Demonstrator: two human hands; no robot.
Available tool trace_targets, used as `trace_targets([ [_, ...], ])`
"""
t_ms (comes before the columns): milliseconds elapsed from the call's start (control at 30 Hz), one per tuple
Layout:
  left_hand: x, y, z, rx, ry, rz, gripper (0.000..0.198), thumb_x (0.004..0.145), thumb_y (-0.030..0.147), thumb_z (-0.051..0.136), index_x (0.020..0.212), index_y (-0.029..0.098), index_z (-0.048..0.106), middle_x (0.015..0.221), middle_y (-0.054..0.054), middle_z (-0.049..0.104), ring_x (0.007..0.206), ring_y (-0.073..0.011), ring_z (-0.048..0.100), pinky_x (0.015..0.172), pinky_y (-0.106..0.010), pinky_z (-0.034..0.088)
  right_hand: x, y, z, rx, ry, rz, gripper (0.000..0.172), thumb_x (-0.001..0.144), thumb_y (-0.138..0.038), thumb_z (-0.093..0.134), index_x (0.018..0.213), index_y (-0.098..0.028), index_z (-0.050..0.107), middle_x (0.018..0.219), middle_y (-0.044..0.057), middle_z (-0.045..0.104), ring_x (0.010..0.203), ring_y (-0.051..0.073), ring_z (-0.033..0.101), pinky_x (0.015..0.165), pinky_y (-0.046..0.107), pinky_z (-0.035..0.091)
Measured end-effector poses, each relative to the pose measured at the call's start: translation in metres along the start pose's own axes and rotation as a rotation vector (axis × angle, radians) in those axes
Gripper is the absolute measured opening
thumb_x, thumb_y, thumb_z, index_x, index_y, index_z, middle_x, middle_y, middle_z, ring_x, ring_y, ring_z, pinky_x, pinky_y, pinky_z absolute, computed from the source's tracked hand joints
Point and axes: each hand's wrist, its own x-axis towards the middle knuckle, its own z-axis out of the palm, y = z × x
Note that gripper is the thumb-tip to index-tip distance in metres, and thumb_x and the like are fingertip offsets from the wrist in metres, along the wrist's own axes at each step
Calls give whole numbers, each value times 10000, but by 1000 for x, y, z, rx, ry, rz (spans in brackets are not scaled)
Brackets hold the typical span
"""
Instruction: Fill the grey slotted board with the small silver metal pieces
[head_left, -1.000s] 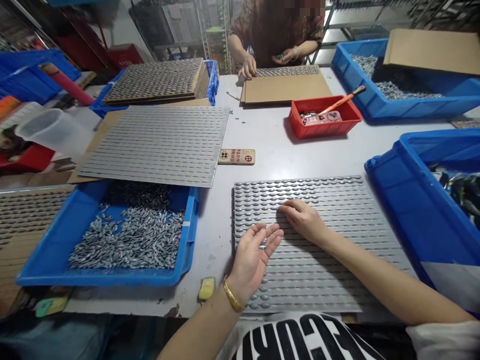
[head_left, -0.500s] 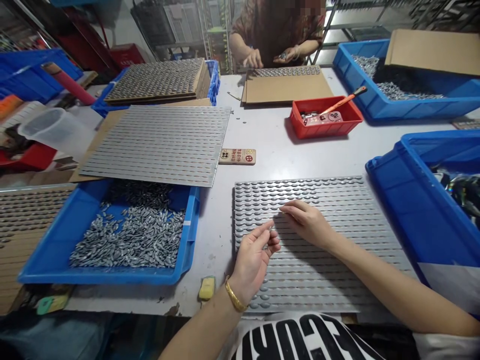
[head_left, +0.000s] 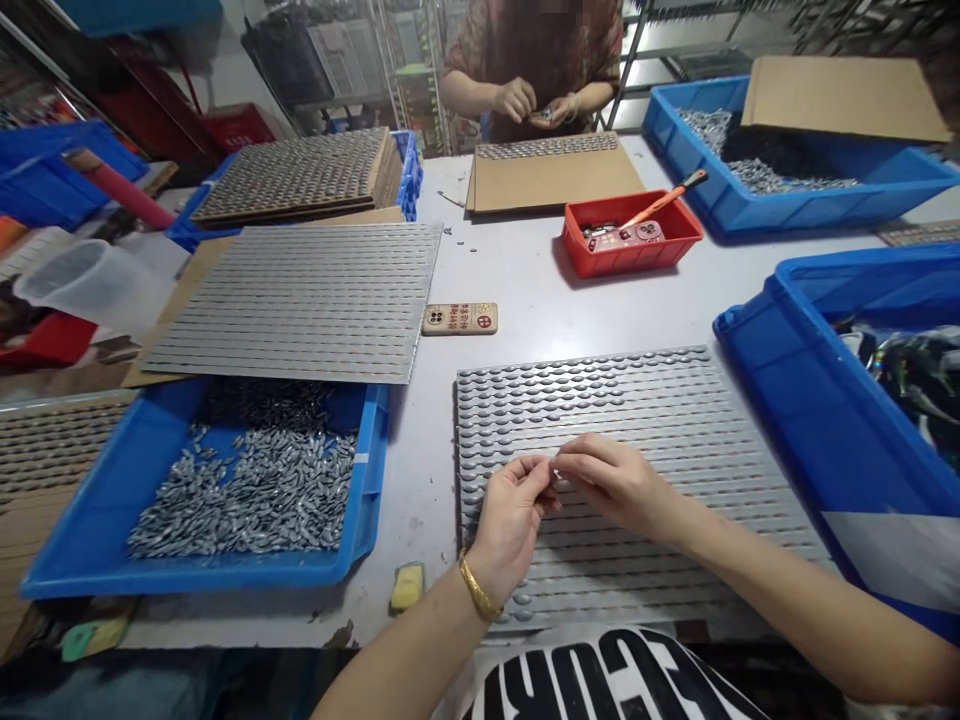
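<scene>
- Beyond the ridged metal sheet (head_left: pixel 637 395), I have room to pass over open tabletop (head_left: pixel 510 270) up to the red tray (head_left: pixel 631 262).
- Left of the sheet, a blue crate (head_left: pixel 187 575) leaves me a narrow strip.
- Right of it, another blue crate (head_left: pixel 825 440) blocks my way.

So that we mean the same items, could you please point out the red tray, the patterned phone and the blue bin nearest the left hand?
Red tray (head_left: pixel 628 262), head view, front wall.
Patterned phone (head_left: pixel 459 319), head view, middle of its back.
Blue bin (head_left: pixel 187 575), head view, front wall.
</scene>
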Motion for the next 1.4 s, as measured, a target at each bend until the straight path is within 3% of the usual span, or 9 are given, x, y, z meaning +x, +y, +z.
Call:
trace_targets([
  [100, 1, 1, 4, -36, -10, -44, 228, 737, 323, 723, 819, 131, 633, 746, -26, 605, 626, -97, 557, 549, -216, 449, -6, 13, 1, -78, 54, -9, 225, 921, -160, 459, 1057, -219, 628, 917, 76, 654, 809, 165, 617, 670, 289, 527],
  [200, 0, 2, 6, -86, 22, -49, 215, 746, 152, 691, 943, 150, 606, 972, -91, 662, 819, -161, 656, 741, -293, 528, -5, 36, 1, -96, 156, 75, 199, 920, -171, 470, 1009, -222, 641, 906, 67, 661, 805, 162, 627, 668, 283, 528],
  [333, -3, 1, 4, -94, 33, -69, 247, 726, 29, 657, 941, 135, 597, 1058, -133, 670, 978, -217, 664, 947, -362, 490, -2, 66, 6, -209, 181, 146, 191, 917, -164, 471, 955, -215, 651, 888, 58, 665, 794, 162, 624, 669, 277, 515],
  [733, -3, 0, 5, -24, 42, -65, 245, 801, 362, 665, 840, 158, 535, 811, -73, 683, 712, -142, 659, 672, -254, 524, 5, 73, 10, -433, 13, 161, 213, 900, -132, 445, 903, -182, 652, 887, 76, 623, 798, 166, 573, 684, 263, 466],
  [867, -1, -2, 5, -11, 63, -9, 268, 762, 373, 702, 785, 157, 545, 670, 8, 582, 565, -73, 526, 538, -197, 438, 7, 57, 3, -231, 63, 221, 190, 918, -201, 465, 989, -187, 642, 940, 83, 635, 799, 166, 591, 674, 275, 483],
  [967, 2, -4, 6, -37, 88, 70, 255, 714, 332, 750, 767, 155, 575, 638, 46, 492, 549, -54, 438, 507, -183, 382, 6, 32, -2, 173, 54, 395, 187, 900, -321, 541, 995, -196, 643, 901, 59, 650, 740, 151, 598, 596, 251, 485],
  [1133, 4, -8, 9, 19, 45, 104, 194, 729, 295, 733, 787, 152, 615, 710, 18, 542, 598, -66, 460, 546, -193, 394, 1, 1, 0, 790, 5, 682, 244, 810, -402, 659, 895, -173, 656, 758, 13, 643, 599, 106, 567, 502, 210, 469],
  [1267, 2, -11, 13, 94, -1, 94, 131, 743, 234, 710, 787, 135, 636, 709, 0, 567, 601, -72, 491, 569, -197, 421, -7, 3, 3, 885, 38, 747, 221, 781, -373, 690, 832, -162, 649, 682, -3, 621, 519, 88, 538, 458, 205, 456],
  [1400, -2, 0, 12, 26, 6, -16, 182, 751, 189, 693, 917, 131, 647, 818, -47, 633, 693, -109, 594, 617, -216, 486, -16, 15, -5, 615, 107, 620, 142, 837, -316, 621, 872, -187, 667, 780, 22, 657, 663, 131, 603, 550, 237, 490],
])
